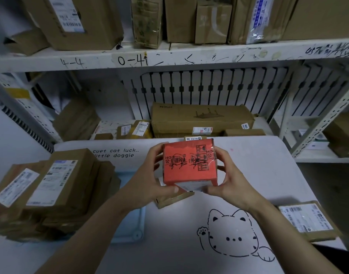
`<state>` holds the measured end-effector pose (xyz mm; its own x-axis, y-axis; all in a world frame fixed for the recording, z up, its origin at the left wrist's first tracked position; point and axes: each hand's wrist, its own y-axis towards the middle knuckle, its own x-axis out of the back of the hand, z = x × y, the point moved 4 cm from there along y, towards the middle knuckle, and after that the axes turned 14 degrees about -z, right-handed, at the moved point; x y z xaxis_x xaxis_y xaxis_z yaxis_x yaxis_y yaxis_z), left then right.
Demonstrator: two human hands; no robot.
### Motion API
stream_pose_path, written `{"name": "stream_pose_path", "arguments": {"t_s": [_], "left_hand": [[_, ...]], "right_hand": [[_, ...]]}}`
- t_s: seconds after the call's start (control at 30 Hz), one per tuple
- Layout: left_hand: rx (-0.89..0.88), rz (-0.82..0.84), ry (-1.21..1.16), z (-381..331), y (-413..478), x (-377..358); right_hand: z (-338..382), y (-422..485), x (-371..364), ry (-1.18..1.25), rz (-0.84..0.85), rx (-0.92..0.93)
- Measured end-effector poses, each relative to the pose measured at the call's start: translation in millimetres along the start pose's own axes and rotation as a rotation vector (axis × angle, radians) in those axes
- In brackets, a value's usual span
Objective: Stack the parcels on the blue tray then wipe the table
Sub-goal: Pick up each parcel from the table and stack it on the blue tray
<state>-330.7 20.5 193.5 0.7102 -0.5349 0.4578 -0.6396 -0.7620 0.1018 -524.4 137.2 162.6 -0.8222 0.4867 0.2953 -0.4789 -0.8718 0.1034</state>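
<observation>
two hands held a red box (pixel 189 163) up over the middle of the white table (pixel 268 175). the left hand (pixel 158 186) was closed round the box's left side, fingers wrapped along its left edge and the thumb pressed at the near bottom corner. the right hand (pixel 227 182) was closed round the right side, fingers curled against that face and the thumb at the near bottom edge. the box sat between the two palms, tilted so its red top with black scribbled writing faced the camera, and it was clear of the table. just below and behind it lay a flat brown parcel (pixel 173 200) on the table, partly hidden by the box and left hand. to the left, a pile of brown parcels (pixel 57 190) with white labels stood on the blue tray (pixel 130 228), whose near right corner showed under the left forearm. another labelled parcel (pixel 308 220) lay at the table's right edge, well apart from the hands. a cat drawing (pixel 233 236) marked the near table.
</observation>
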Motion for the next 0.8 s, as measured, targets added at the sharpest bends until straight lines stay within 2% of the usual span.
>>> {"name": "stream_pose_path", "arguments": {"t_s": [0.23, 0.37, 0.57, 0.7, 0.8], "left_hand": [[-0.032, -0.03, 0.018, -3.5, -0.8, -3.8], [-0.136, -0.096, 0.164, -10.1, -2.7, -6.2], [-0.223, -0.085, 0.333, -19.0, -3.1, -16.9], [-0.225, -0.05, 0.355, -13.8, -4.3, -16.9], [-0.175, -0.04, 0.279, -6.9, -6.8, -12.1]], "right_hand": [[-8.6, 0.2, 2.1, -0.073, -0.035, 0.016], [-6.2, -2.3, 3.4, -0.175, -0.073, 0.078], [5.0, -6.9, -2.4, -0.441, -0.083, 0.198], [12.3, -9.2, -4.7, -0.461, -0.05, 0.24], [11.8, -10.7, -3.2, -0.411, -0.022, 0.193]]}}
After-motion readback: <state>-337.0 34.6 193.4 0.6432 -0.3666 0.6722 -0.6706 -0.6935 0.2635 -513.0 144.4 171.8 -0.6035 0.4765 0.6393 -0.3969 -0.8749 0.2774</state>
